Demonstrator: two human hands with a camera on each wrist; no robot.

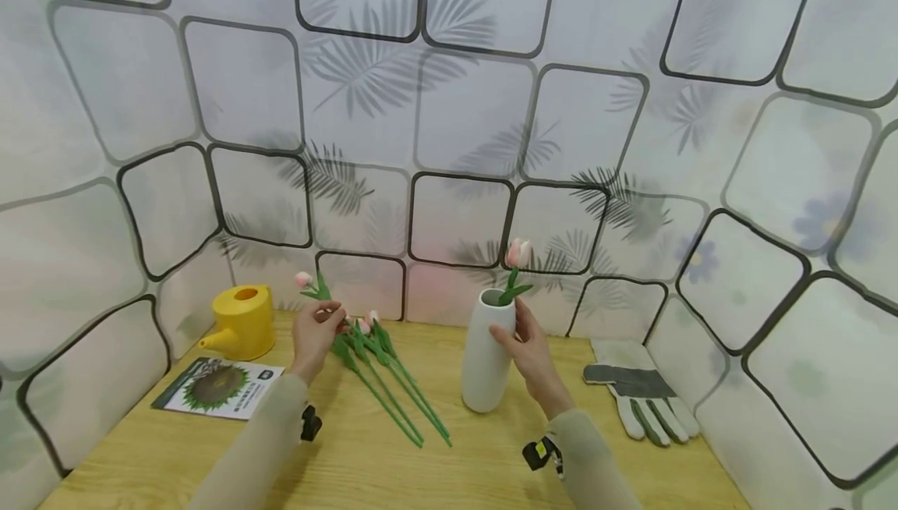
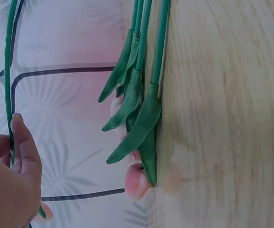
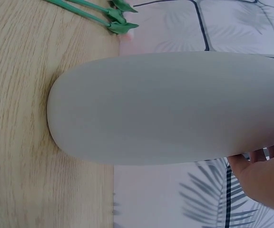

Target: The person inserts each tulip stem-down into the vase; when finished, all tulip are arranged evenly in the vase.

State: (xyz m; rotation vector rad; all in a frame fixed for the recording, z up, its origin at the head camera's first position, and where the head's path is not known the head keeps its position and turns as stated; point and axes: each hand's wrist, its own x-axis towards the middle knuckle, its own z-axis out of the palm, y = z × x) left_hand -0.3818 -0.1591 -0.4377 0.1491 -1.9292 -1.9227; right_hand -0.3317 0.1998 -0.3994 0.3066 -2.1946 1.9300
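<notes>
My left hand [image 1: 313, 336] pinches the green stem of a pink artificial tulip [image 1: 304, 280], its bloom pointing to the upper left. In the left wrist view, thumb and fingers meet on the thin stem [image 2: 8, 71]. Just right of that hand, several more tulips [image 2: 144, 126] lie side by side on the table, stems toward me. A tall white vase [image 1: 484, 358] stands upright on the table. Around its upper right side my right hand [image 1: 529, 350] holds it, thumb in front. One pink tulip [image 1: 519, 253] stands in the vase, leaves above the rim.
At the back left stands a yellow watering can [image 1: 245, 323]. A sheet with a sunflower picture [image 1: 220, 387] lies in front of it. A white, grey and green work glove [image 1: 641, 389] lies at the right. Patterned cloth walls [image 1: 463, 217] enclose the wooden table.
</notes>
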